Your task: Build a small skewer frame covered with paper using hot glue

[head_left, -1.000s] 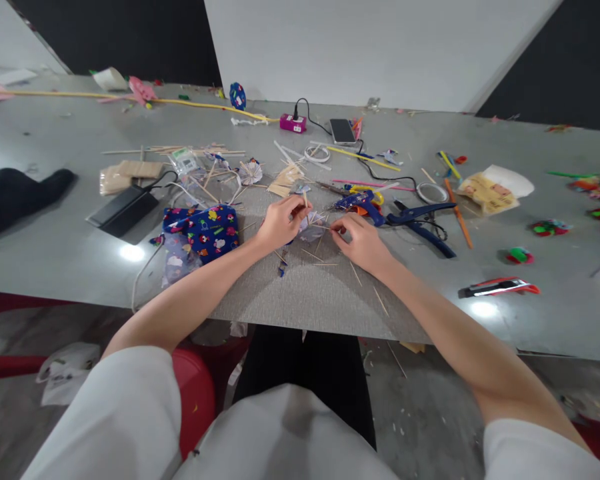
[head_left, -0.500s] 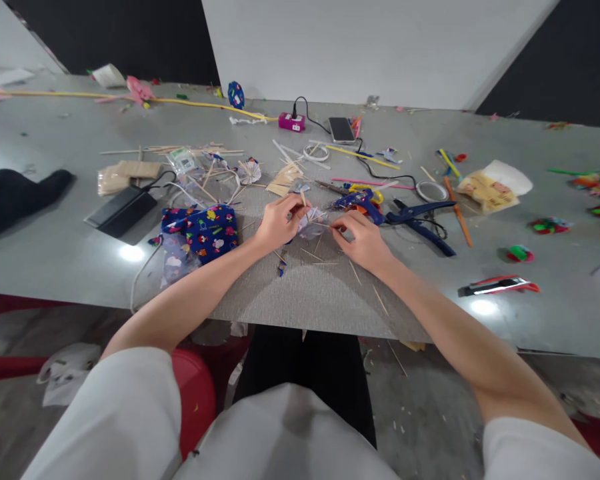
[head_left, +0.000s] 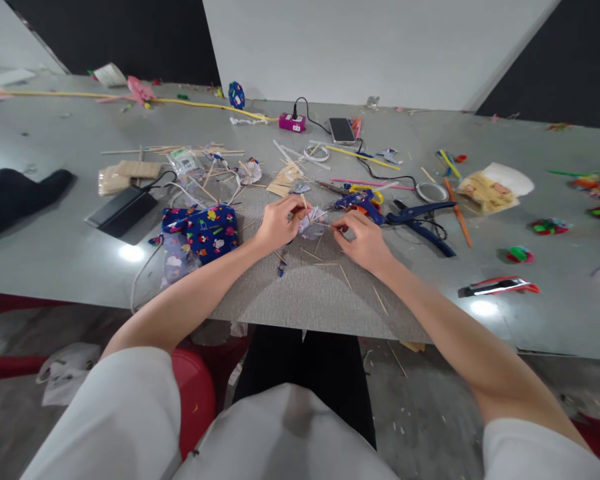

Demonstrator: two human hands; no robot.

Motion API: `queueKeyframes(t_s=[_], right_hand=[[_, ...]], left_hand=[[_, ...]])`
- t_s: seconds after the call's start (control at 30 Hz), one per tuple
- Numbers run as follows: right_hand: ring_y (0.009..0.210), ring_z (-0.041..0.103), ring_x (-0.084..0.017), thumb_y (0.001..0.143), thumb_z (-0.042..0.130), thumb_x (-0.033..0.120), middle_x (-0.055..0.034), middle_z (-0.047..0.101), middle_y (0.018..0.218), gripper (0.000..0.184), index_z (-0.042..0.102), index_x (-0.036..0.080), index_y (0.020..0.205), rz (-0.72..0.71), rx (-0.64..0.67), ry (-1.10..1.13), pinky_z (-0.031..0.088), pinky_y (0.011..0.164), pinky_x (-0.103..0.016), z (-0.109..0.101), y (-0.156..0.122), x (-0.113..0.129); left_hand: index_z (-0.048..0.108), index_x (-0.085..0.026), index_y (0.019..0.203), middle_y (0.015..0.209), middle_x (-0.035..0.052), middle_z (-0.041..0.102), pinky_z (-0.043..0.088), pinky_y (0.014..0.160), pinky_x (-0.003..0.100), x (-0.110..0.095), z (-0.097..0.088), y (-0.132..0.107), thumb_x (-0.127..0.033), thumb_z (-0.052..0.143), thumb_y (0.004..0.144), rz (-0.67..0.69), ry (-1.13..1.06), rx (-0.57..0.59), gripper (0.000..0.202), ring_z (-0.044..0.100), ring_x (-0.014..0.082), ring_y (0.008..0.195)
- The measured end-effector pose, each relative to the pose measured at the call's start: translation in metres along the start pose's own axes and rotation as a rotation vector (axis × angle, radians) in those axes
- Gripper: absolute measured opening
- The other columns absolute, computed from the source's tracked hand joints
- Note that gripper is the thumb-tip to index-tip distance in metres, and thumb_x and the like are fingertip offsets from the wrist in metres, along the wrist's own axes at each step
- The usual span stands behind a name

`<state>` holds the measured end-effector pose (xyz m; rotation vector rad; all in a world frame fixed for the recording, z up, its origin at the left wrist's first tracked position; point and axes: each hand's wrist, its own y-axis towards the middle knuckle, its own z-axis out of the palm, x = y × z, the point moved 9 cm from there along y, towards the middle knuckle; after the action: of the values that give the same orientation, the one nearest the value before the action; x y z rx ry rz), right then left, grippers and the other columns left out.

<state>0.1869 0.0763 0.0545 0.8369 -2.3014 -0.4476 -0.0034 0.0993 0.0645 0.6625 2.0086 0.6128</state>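
Observation:
My left hand point(head_left: 281, 225) is closed in a pinch on a short wooden stick point(head_left: 304, 201) that points up from the fingertips. To its right, my right hand point(head_left: 363, 241) pinches the end of a thin wooden stick point(head_left: 325, 225), which reaches left toward the other hand. Between and behind both hands sits a small whitish, patterned bundle point(head_left: 313, 228); whether it is joined to the sticks I cannot tell. Loose thin sticks point(head_left: 325, 264) lie on the table just in front of the hands.
A blue patterned cloth point(head_left: 213, 233) and a black adapter point(head_left: 123, 212) lie left. Right of my hands are a blue glue gun point(head_left: 363, 201), dark blue cutters point(head_left: 425, 230) and a red-black box cutter point(head_left: 500, 286). A phone point(head_left: 341, 130) and purple socket block point(head_left: 292, 123) sit behind.
Both hands keep nearly the same place and grip. A loose stick below my right hand has shifted slightly left, and the upright stick at my left fingertips has moved a little lower.

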Motion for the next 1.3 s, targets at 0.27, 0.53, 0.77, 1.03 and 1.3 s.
queueKeyframes(t_s=[0.27, 0.53, 0.77, 1.03, 1.3], right_hand=[[0.092, 0.065, -0.025, 0.101, 0.055, 0.025, -0.0071, 0.065, 0.094, 0.011, 0.066, 0.024, 0.097, -0.013, -0.011, 0.012, 0.056, 0.087, -0.043, -0.002, 0.001, 0.003], [0.093, 0.065, -0.025, 0.102, 0.055, 0.024, -0.0074, 0.066, 0.095, 0.011, 0.065, 0.025, 0.098, 0.012, -0.004, 0.001, 0.055, 0.087, -0.043, 0.001, 0.001, -0.002], [0.089, 0.065, -0.024, 0.100, 0.060, 0.033, -0.0075, 0.067, 0.096, 0.011, 0.064, 0.024, 0.104, 0.036, 0.017, 0.012, 0.055, 0.085, -0.042, 0.003, 0.002, -0.004], [0.076, 0.066, -0.021, 0.104, 0.052, 0.058, -0.0033, 0.071, 0.080, 0.041, 0.067, 0.023, 0.087, 0.257, 0.057, 0.190, 0.050, 0.071, -0.036, 0.007, 0.002, -0.023], [0.078, 0.072, -0.021, 0.089, 0.074, 0.060, -0.0043, 0.078, 0.093, 0.039, 0.072, 0.024, 0.104, 0.448, 0.076, 0.623, 0.057, 0.072, -0.034, 0.024, -0.006, -0.034]], left_hand=[[0.070, -0.018, 0.092, 0.088, 0.0057, 0.076, 0.054, 0.072, 0.027, 0.000, -0.001, -0.001, -0.029, 0.058, 0.102, 0.013, -0.038, -0.022, 0.019, 0.068, 0.0135, 0.073], [0.069, -0.018, 0.089, 0.088, 0.0055, 0.076, 0.055, 0.073, 0.028, 0.000, -0.001, 0.000, -0.028, 0.059, 0.101, 0.000, -0.025, -0.030, 0.018, 0.068, 0.0137, 0.073], [0.068, -0.018, 0.090, 0.088, 0.0054, 0.076, 0.054, 0.072, 0.026, -0.008, -0.003, -0.001, -0.028, 0.059, 0.102, 0.067, -0.082, -0.060, 0.019, 0.068, 0.0130, 0.073], [0.069, -0.018, 0.091, 0.089, 0.0068, 0.076, 0.055, 0.075, 0.027, -0.009, 0.000, -0.003, -0.035, 0.056, 0.105, 0.049, -0.051, -0.037, 0.025, 0.070, 0.0146, 0.078], [0.070, -0.017, 0.093, 0.088, 0.0070, 0.076, 0.054, 0.076, 0.026, -0.025, -0.001, -0.007, -0.031, 0.055, 0.106, 0.135, -0.049, -0.058, 0.024, 0.070, 0.0149, 0.080]])
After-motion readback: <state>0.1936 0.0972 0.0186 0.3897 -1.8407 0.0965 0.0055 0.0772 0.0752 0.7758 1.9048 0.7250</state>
